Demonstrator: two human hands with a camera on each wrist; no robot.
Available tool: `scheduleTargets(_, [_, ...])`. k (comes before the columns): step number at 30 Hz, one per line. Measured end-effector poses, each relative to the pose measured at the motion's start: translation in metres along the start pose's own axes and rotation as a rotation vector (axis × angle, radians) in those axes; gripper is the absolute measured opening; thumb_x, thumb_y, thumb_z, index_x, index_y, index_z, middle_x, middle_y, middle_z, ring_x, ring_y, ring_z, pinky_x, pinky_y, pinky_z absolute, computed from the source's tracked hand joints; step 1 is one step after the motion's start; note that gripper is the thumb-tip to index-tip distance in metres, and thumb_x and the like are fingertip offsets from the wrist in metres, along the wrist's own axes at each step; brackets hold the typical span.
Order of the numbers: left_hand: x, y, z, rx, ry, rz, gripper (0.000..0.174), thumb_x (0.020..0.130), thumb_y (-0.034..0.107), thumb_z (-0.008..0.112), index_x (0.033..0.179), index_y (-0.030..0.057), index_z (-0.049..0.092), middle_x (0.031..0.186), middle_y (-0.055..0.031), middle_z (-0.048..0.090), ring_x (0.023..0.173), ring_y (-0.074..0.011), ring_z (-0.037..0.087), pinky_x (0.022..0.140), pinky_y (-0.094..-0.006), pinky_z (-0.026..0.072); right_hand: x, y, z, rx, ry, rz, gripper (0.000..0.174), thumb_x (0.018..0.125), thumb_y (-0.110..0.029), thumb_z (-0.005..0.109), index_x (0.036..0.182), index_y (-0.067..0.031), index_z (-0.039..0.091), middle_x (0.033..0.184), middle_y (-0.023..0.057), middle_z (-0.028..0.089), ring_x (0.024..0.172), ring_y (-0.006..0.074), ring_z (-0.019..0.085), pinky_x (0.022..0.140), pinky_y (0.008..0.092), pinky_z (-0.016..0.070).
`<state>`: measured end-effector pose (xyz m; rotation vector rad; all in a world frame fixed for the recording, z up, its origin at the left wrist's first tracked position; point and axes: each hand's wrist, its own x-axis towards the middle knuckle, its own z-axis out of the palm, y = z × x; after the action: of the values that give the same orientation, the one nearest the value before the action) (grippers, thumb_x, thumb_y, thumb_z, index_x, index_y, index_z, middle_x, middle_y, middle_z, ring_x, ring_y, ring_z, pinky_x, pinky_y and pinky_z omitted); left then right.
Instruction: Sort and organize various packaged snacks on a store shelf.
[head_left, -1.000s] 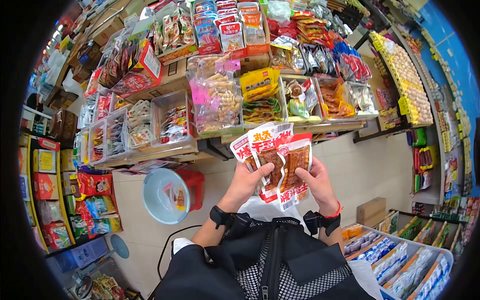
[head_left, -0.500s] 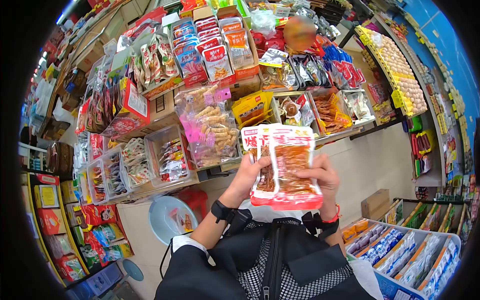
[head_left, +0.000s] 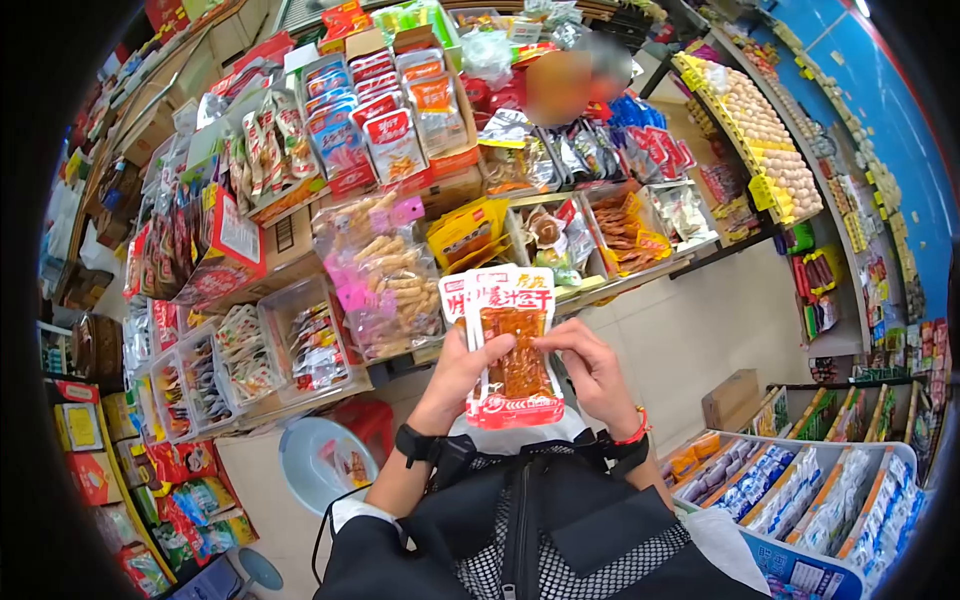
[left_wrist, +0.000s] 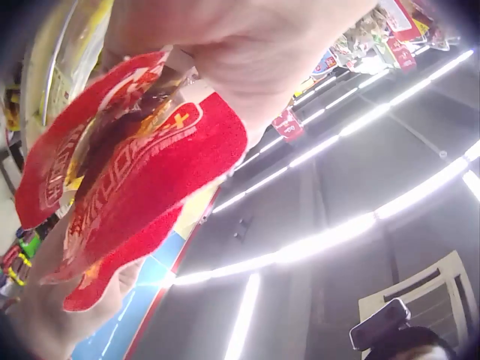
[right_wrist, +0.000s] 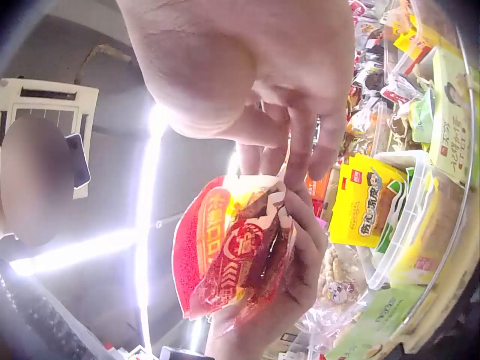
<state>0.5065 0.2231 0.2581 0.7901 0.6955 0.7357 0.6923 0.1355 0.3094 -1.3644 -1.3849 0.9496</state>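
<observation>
A small stack of red-and-white dried tofu packets, with brown pieces showing through clear windows, is held upright in front of the chest. My left hand grips its left side, thumb across the front and fingers behind. From the right, my right hand pinches the front packet's right edge with its fingertips. In the left wrist view, the red lower ends of the packets spread apart below the left palm. The right wrist view has the right hand above the packets, its fingers partly overlapping.
Ahead stands a snack counter with clear bins, bags of pale snack sticks and yellow packets. Egg trays are at right. A blue basin sits lower left, a divided crate lower right.
The packets, fanned between both hands earlier, now overlap more closely in the left hand. The right hand has slid from the packet's front to its right edge. The head view has shifted rightward.
</observation>
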Motion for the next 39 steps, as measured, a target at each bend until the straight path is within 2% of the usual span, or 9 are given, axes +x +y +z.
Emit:
scheduleTargets(4, [-0.004,0.002,0.006,0.014,0.055,0.038,0.040,0.088,0.016,0.073,0.122,-0.0003,0.060,0.110,-0.0060,0.068,0.095,-0.0120,0.065,0.084,-0.0287,0.0524,-0.002,0.025,0.008,0.410,0.163,0.151,0.033,0.097,-0.001,0.051,0.130,0.0031,0.050,0.115,0.0079,0.059,0.108,0.0169,0.058,0.098,0.0315,0.0459])
scheduleTargets(5, [-0.005,0.001,0.007,0.017,0.079,0.043,0.042,0.087,0.017,0.073,0.123,-0.0003,0.059,0.111,-0.0061,0.068,0.095,-0.0121,0.065,0.083,-0.0290,0.0523,-0.003,0.035,0.006,0.333,0.061,0.159,0.044,0.102,-0.013,0.053,0.141,0.0000,0.038,0.124,0.0106,0.056,0.116,0.0166,0.055,0.100,0.0317,0.0456])
scheduleTargets(8, [-0.001,-0.002,0.011,0.146,0.061,0.044,0.038,0.088,0.017,0.071,0.120,-0.0013,0.060,0.110,-0.0070,0.069,0.094,-0.0129,0.065,0.083,-0.0296,0.0527,-0.001,0.039,0.011,0.448,-0.139,0.288,0.050,0.104,-0.019,0.051,0.146,-0.0010,0.033,0.134,0.0116,0.051,0.125,0.0175,0.049,0.106,0.0332,0.0409])
scheduleTargets(12, [0.010,-0.017,0.010,0.212,0.082,0.152,0.036,0.093,0.023,0.066,0.118,-0.0021,0.059,0.105,-0.0076,0.067,0.093,-0.0145,0.063,0.086,-0.0316,0.0506,-0.001,0.035,0.031,0.679,-0.152,0.405,0.057,0.105,-0.020,0.049,0.153,-0.0021,0.025,0.147,0.0084,0.043,0.134,0.0163,0.042,0.111,0.0329,0.0357])
scheduleTargets(23, [0.020,-0.017,0.002,0.438,-0.004,0.303,0.041,0.095,0.031,0.059,0.122,-0.0006,0.057,0.113,-0.0172,0.063,0.104,-0.0278,0.060,0.095,-0.0408,0.0451,0.014,0.035,0.026,0.541,-0.131,0.256,0.058,0.099,-0.009,0.058,0.150,-0.0023,0.030,0.143,0.0079,0.047,0.129,0.0153,0.047,0.109,0.0342,0.0391])
scheduleTargets(26, [0.023,-0.007,0.004,0.467,-0.103,0.192,0.044,0.099,0.030,0.055,0.127,-0.0037,0.053,0.114,-0.0110,0.064,0.103,-0.0184,0.060,0.092,-0.0347,0.0477,0.018,0.037,0.017,0.548,-0.135,0.284,0.058,0.097,-0.008,0.060,0.148,-0.0019,0.033,0.140,0.0080,0.049,0.127,0.0154,0.049,0.108,0.0342,0.0402])
scheduleTargets(29, [0.028,-0.006,0.012,0.469,-0.167,0.157,0.055,0.097,0.032,0.060,0.139,0.0015,0.041,0.127,-0.0157,0.057,0.112,-0.0217,0.057,0.095,-0.0365,0.0467,0.018,0.047,0.004,0.477,-0.084,0.189,0.059,0.094,-0.007,0.064,0.146,-0.0017,0.035,0.139,0.0084,0.051,0.125,0.0160,0.051,0.107,0.0340,0.0409])
scheduleTargets(34, [0.056,-0.022,0.023,0.356,-0.378,0.014,0.063,0.098,0.030,0.063,0.146,0.0052,0.030,0.127,-0.0147,0.054,0.116,-0.0221,0.055,0.098,-0.0380,0.0457,0.000,0.066,-0.075,0.301,0.099,0.268,0.061,0.088,-0.007,0.071,0.140,0.0009,0.040,0.132,0.0088,0.056,0.121,0.0166,0.054,0.106,0.0340,0.0423])
scheduleTargets(39, [0.083,-0.016,0.047,0.234,-0.486,-0.162,0.043,0.099,0.022,0.061,0.136,0.0053,0.048,0.121,-0.0093,0.060,0.116,-0.0187,0.057,0.096,-0.0327,0.0455,0.003,0.081,-0.182,-0.047,0.325,0.280,0.057,0.082,-0.009,0.075,0.130,0.0020,0.048,0.121,0.0114,0.062,0.109,0.0173,0.061,0.096,0.0346,0.0487])
